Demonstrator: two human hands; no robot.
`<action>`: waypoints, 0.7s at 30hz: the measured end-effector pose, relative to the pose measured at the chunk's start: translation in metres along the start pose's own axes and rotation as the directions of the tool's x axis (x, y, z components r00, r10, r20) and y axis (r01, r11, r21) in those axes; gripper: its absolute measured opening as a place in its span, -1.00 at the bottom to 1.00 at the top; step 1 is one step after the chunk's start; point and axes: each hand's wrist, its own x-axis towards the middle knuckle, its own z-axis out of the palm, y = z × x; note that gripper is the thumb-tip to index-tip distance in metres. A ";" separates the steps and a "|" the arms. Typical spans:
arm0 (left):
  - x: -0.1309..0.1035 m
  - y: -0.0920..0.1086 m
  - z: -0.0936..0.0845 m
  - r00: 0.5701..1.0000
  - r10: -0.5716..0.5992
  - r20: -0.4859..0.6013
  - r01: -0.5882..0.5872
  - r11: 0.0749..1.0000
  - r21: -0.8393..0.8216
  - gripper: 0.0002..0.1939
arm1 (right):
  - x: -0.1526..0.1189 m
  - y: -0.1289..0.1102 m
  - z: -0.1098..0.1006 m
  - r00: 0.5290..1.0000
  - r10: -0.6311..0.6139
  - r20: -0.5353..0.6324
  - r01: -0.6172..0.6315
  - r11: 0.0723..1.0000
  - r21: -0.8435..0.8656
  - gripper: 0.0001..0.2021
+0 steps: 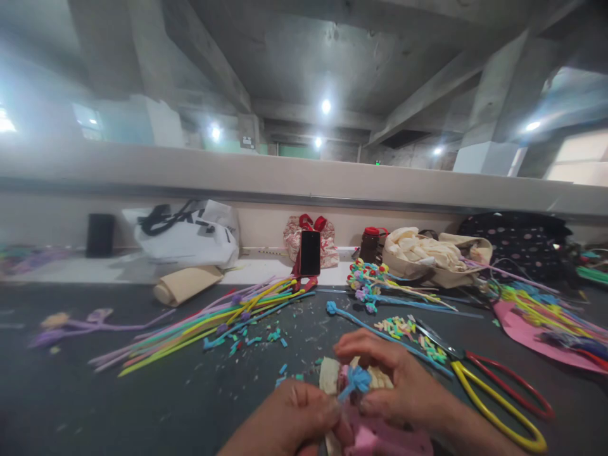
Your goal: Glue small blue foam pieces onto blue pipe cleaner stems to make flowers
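Left hand [289, 421]: low centre, fingers pinched on the blue flower's base, grasping it together with the pink sheet.
Right hand [399, 383]: curled over the same bundle, fingertips pressing the blue flower from the right, gripping it.
Blue flower [355, 380]: small twisted tuft of blue strips, soft and frilly, held between both hands just above the table edge.
Pink sheet [375, 437]: flat foam-like piece under the hands, partly hidden.
Cloth bag [444, 269]: beige, open mouth, stuffed with crumpled cream fabric; back right.
White bag [190, 240]: slumped plastic, black handles; contents cannot be seen.
Jar [370, 244]: dark, red lid, beside the cloth bag.
Phone [310, 253]: black slab, upright against a red stand.
Straws [209, 320]: long thin sticks, pink, yellow, green, blue, fanned on the left.
Scissors [498, 392]: metal blades, yellow and red loop handles, right of the hands, apart from them.
Table [118, 405]: dark matte top littered with blue clippings.
Paper roll [187, 284]: tan, lying near the white bag.
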 end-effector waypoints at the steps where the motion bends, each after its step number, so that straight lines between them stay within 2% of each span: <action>1: 0.000 0.000 0.000 1.000 0.007 -0.015 -0.007 1.000 0.001 -0.42 | 0.000 -0.001 0.000 1.000 -0.001 -0.005 0.001 1.000 -0.001 -0.62; 7: 0.003 -0.004 0.000 0.997 0.068 -0.037 -0.067 0.998 0.023 -0.44 | -0.001 -0.003 0.001 0.998 0.062 -0.023 -0.062 0.998 0.004 -0.74; 13: 0.003 -0.007 0.002 0.999 0.025 -0.042 -0.027 0.999 -0.044 -0.41 | -0.001 -0.004 0.003 0.994 0.104 -0.031 -0.104 0.995 0.001 -0.78; 17: 0.003 -0.006 0.002 0.999 0.012 -0.040 -0.017 0.993 -0.115 -0.45 | -0.001 0.001 0.003 0.987 0.159 -0.016 -0.158 0.987 0.039 -0.64; 19: 0.006 -0.005 0.000 0.999 0.023 -0.030 -0.028 0.985 -0.171 -0.46 | -0.002 0.005 0.002 0.984 0.163 -0.069 -0.158 0.985 0.073 -0.54; 21: 0.009 -0.004 -0.004 0.999 0.034 -0.016 -0.037 0.966 -0.254 -0.48 | -0.002 0.009 -0.001 0.977 0.149 -0.155 -0.130 0.983 0.127 -0.53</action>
